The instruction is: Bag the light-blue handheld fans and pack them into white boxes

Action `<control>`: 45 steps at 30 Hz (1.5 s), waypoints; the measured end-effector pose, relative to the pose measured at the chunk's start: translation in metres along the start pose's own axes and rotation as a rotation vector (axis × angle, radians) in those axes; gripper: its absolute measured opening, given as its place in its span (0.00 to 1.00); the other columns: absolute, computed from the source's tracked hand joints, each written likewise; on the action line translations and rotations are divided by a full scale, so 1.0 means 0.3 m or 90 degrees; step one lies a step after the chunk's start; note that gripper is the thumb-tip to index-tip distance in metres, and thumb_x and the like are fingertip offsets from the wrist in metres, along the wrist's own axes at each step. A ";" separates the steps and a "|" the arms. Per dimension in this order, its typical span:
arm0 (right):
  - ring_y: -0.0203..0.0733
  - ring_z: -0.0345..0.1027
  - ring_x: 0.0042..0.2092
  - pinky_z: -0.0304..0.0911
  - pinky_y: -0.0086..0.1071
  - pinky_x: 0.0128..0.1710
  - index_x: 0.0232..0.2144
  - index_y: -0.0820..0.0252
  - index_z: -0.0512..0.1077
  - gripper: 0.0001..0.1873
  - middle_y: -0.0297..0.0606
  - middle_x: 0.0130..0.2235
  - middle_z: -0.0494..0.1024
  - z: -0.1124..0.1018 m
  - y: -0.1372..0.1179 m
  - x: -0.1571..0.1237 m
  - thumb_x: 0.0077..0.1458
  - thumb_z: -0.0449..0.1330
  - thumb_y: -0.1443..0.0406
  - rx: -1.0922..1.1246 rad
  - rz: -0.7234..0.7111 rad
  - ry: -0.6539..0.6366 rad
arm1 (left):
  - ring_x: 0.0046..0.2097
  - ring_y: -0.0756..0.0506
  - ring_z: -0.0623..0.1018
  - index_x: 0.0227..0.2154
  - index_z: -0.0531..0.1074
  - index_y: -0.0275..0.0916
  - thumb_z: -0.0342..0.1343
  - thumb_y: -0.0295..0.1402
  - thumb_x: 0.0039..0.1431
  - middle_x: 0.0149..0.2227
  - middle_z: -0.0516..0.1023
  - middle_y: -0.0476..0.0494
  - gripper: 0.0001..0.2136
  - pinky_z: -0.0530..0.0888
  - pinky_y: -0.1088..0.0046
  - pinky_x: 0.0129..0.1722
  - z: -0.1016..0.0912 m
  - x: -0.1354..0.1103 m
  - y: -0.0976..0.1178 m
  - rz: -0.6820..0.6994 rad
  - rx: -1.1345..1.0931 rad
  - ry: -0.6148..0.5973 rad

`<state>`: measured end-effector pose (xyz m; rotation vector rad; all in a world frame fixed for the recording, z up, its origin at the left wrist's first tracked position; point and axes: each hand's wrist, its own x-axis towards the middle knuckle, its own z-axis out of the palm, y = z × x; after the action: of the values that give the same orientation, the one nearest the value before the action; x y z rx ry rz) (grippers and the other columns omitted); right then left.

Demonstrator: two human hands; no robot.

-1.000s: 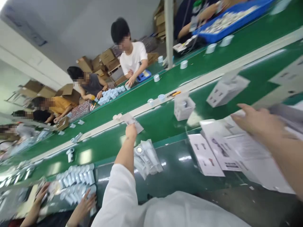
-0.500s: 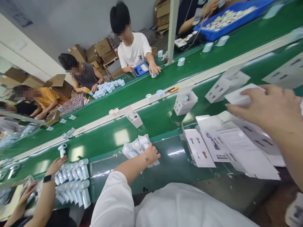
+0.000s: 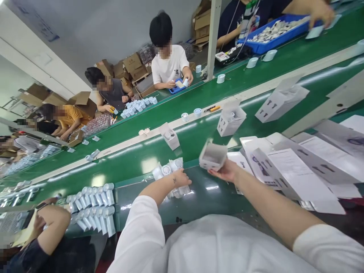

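In my right hand (image 3: 228, 171) is a white cardboard box (image 3: 212, 154), tilted with its open end towards me. The fingers grip its lower right edge. My left hand (image 3: 182, 179) lies at the near end of several bagged handheld fans (image 3: 166, 170) on the dark green work surface. Its fingers are curled on one fan's clear wrapping; the fingertips are partly hidden. The box is to the right of the fans and apart from them. Flat printed cartons and paper sheets (image 3: 292, 167) are piled to the right of my right hand.
On the green conveyor (image 3: 196, 140) stand open white boxes (image 3: 231, 123) with items inside. Rows of pale blue fans (image 3: 95, 199) lie to the left, beside a co-worker's arm (image 3: 54, 218). Pliers with orange handles (image 3: 212, 109) rest on the white divider. Other people work across the line.
My right hand has brought the white box leftward from above the carton pile, and its open end now shows. My left hand stays at the bagged fans. The head view has shifted slightly.
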<state>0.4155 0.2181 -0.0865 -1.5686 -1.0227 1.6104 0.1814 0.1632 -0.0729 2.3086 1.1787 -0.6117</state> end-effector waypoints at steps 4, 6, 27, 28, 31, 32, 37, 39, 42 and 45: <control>0.51 0.76 0.43 0.75 0.53 0.40 0.41 0.55 0.69 0.16 0.49 0.41 0.77 0.115 0.195 -0.022 0.62 0.42 0.63 0.131 0.180 -0.017 | 0.55 0.40 0.75 0.50 0.73 0.45 0.52 0.21 0.58 0.51 0.77 0.40 0.19 0.68 0.63 0.57 -0.073 -0.223 -0.040 -0.080 -0.072 0.181; 0.49 0.76 0.46 0.74 0.53 0.41 0.44 0.53 0.68 0.17 0.48 0.48 0.76 0.136 0.254 -0.025 0.63 0.41 0.62 0.182 0.222 -0.010 | 0.55 0.40 0.75 0.51 0.71 0.42 0.54 0.25 0.58 0.53 0.76 0.38 0.18 0.70 0.64 0.55 -0.095 -0.362 -0.034 -0.185 -0.173 0.347; 0.58 0.74 0.54 0.75 0.61 0.42 0.55 0.54 0.64 0.23 0.54 0.57 0.72 0.135 0.282 -0.070 0.57 0.48 0.63 0.140 0.246 -0.003 | 0.46 0.41 0.80 0.48 0.73 0.39 0.61 0.25 0.51 0.45 0.81 0.41 0.19 0.75 0.63 0.50 -0.439 -0.215 0.172 -0.358 -0.538 0.412; 0.62 0.71 0.57 0.73 0.65 0.45 0.56 0.55 0.64 0.25 0.56 0.60 0.70 0.106 0.262 -0.080 0.55 0.51 0.61 0.117 0.230 0.002 | 0.44 0.42 0.80 0.48 0.73 0.39 0.61 0.24 0.50 0.44 0.81 0.42 0.20 0.76 0.63 0.49 -0.428 -0.210 0.162 -0.362 -0.590 0.418; 0.63 0.57 0.67 0.61 0.63 0.61 0.60 0.51 0.65 0.33 0.48 0.69 0.60 0.017 0.173 -0.109 0.50 0.61 0.59 0.064 0.109 0.002 | 0.40 0.43 0.81 0.46 0.74 0.37 0.60 0.24 0.50 0.42 0.82 0.42 0.18 0.78 0.64 0.45 -0.362 -0.216 0.157 -0.390 -0.710 0.451; 0.62 0.54 0.69 0.57 0.59 0.65 0.61 0.48 0.65 0.36 0.43 0.70 0.58 -0.006 0.134 -0.115 0.49 0.63 0.58 0.037 0.033 -0.040 | 0.41 0.43 0.80 0.45 0.74 0.37 0.61 0.24 0.50 0.42 0.82 0.42 0.17 0.78 0.64 0.44 -0.343 -0.225 0.164 -0.397 -0.726 0.457; 0.58 0.59 0.67 0.58 0.49 0.65 0.62 0.52 0.67 0.39 0.41 0.67 0.66 -0.033 -0.044 -0.109 0.46 0.63 0.61 -0.159 -0.254 -0.418 | 0.47 0.40 0.79 0.46 0.73 0.38 0.60 0.25 0.54 0.47 0.80 0.40 0.16 0.75 0.61 0.51 -0.355 -0.277 0.253 -0.431 -0.537 0.413; 0.58 0.63 0.64 0.63 0.48 0.61 0.61 0.52 0.67 0.37 0.42 0.64 0.70 -0.022 -0.076 -0.103 0.46 0.62 0.62 -0.198 -0.297 -0.470 | 0.48 0.37 0.78 0.48 0.72 0.38 0.58 0.25 0.55 0.49 0.77 0.37 0.16 0.74 0.59 0.52 -0.384 -0.283 0.310 -0.425 -0.358 0.363; 0.57 0.67 0.59 0.69 0.46 0.56 0.60 0.54 0.67 0.36 0.44 0.60 0.72 -0.013 -0.079 -0.110 0.46 0.62 0.62 -0.197 -0.321 -0.464 | 0.49 0.36 0.76 0.51 0.70 0.37 0.54 0.24 0.57 0.49 0.73 0.34 0.18 0.74 0.58 0.50 -0.398 -0.258 0.402 -0.391 -0.147 0.290; 0.58 0.69 0.57 0.70 0.47 0.55 0.57 0.56 0.68 0.34 0.45 0.58 0.74 -0.011 -0.057 -0.130 0.46 0.64 0.60 -0.174 -0.320 -0.463 | 0.52 0.35 0.72 0.53 0.69 0.37 0.54 0.23 0.57 0.52 0.71 0.33 0.20 0.74 0.61 0.50 -0.381 -0.201 0.468 -0.296 -0.032 0.226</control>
<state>0.4201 0.1925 -0.0526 -0.7413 -1.9057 1.7352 0.2855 0.1206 0.0812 2.1639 1.9016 -0.3214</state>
